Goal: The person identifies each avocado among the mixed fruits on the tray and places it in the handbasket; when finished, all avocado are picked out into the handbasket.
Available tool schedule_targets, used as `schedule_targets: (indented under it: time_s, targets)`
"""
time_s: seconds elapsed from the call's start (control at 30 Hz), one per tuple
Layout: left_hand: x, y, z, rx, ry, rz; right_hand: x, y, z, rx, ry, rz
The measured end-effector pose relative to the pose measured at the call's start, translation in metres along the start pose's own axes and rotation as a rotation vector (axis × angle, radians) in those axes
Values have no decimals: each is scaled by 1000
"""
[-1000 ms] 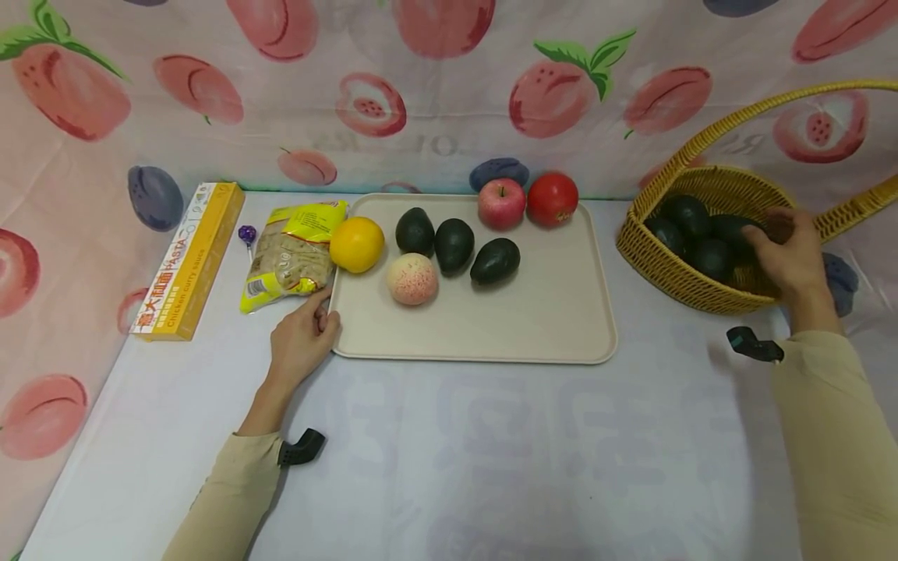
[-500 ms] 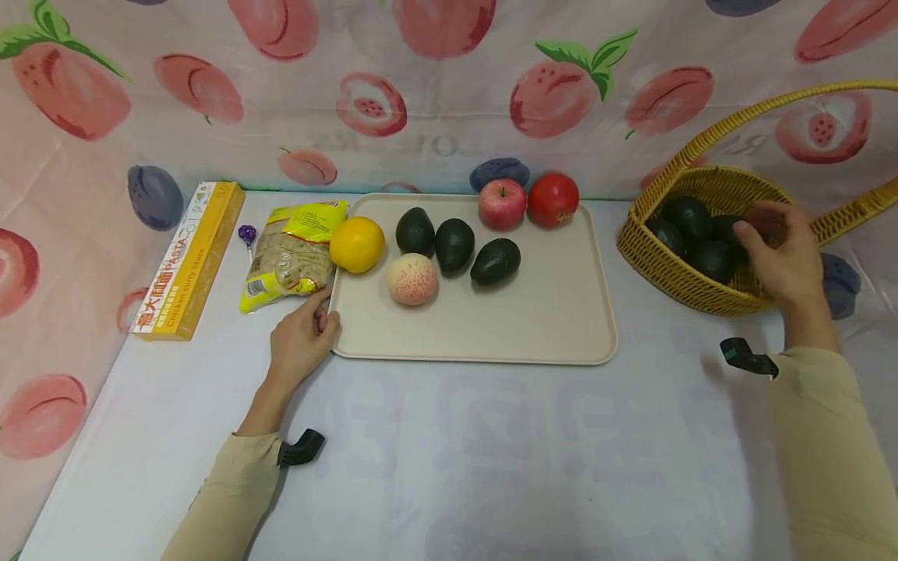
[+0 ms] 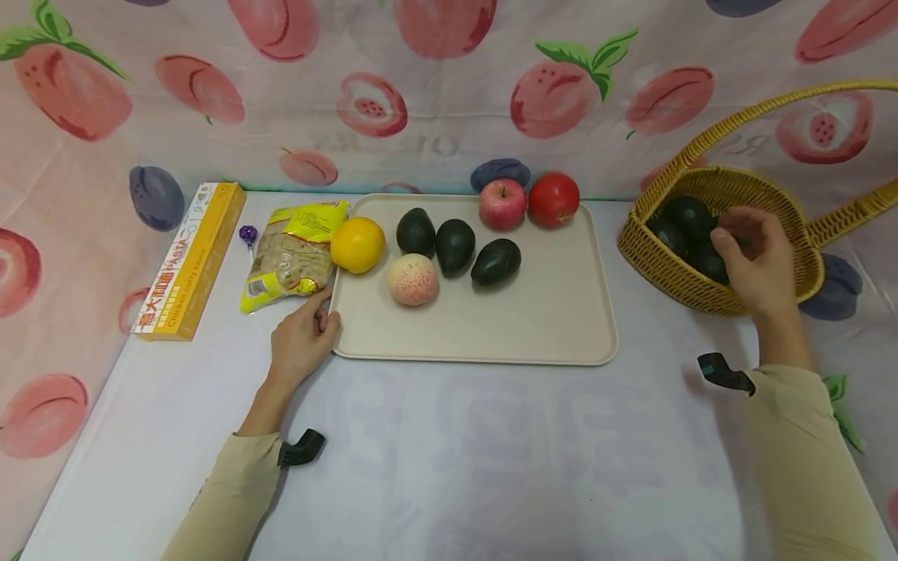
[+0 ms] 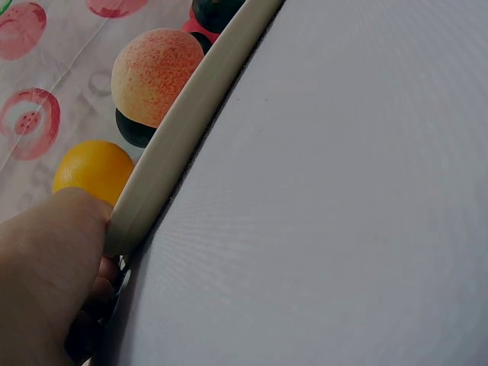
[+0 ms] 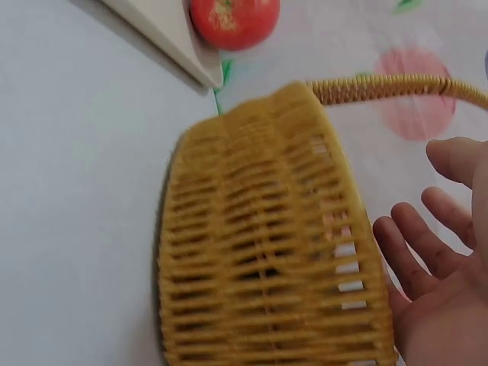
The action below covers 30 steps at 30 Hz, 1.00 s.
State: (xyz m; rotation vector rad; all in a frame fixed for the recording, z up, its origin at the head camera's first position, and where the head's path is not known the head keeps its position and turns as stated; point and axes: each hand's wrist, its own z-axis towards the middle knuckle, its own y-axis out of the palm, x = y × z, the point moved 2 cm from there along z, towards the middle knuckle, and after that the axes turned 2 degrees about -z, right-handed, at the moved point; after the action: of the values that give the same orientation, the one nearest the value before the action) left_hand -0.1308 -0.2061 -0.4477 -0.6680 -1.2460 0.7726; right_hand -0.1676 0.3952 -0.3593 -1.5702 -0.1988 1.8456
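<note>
My left hand (image 3: 302,343) is at the left rim of the beige tray (image 3: 463,354), its thumb at the rim and its curled fingers beside and below it. My right hand (image 3: 761,257) reaches into the wicker basket (image 3: 652,261), fingers bent over an avocado that they mostly hide. Several dark avocados (image 3: 687,216) lie there. The right wrist view shows the fingers apart and a bare palm beyond the basket wall. On the tray are three avocados (image 3: 454,245), a peach (image 3: 412,279), an orange (image 3: 358,245), an apple (image 3: 502,204) and a red pomegranate (image 3: 554,199).
Left of the tray lies a yellow bag of dried noodles (image 3: 291,249), and beside it a purple lollipop (image 3: 248,234). A yellow pasta box (image 3: 189,265) stands at the far left. The basket handle (image 3: 708,140) arches high. Fruit-print cloth (image 3: 435,93) hangs behind the table.
My right hand has shifted left inside the basket, from its right side toward the avocados. My left hand and the tray stay where they were.
</note>
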Motion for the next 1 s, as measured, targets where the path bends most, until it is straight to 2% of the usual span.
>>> schedule_targets:
  time_s: [0.2, 0.5, 0.73, 1.0]
  targets:
    - [0, 1, 0, -4, -4, -1, -10, 14, -11, -80, -94, 51]
    - [1, 0, 0, -6, -6, 0, -37, 29, -27, -156, -174, 126]
    - [1, -1, 0, 0, -4, 0, -52, 41, -33, -171, -252, 127]
    - [-1, 0, 1, 1, 5, -11, -55, 54, -35, -201, -302, 153]
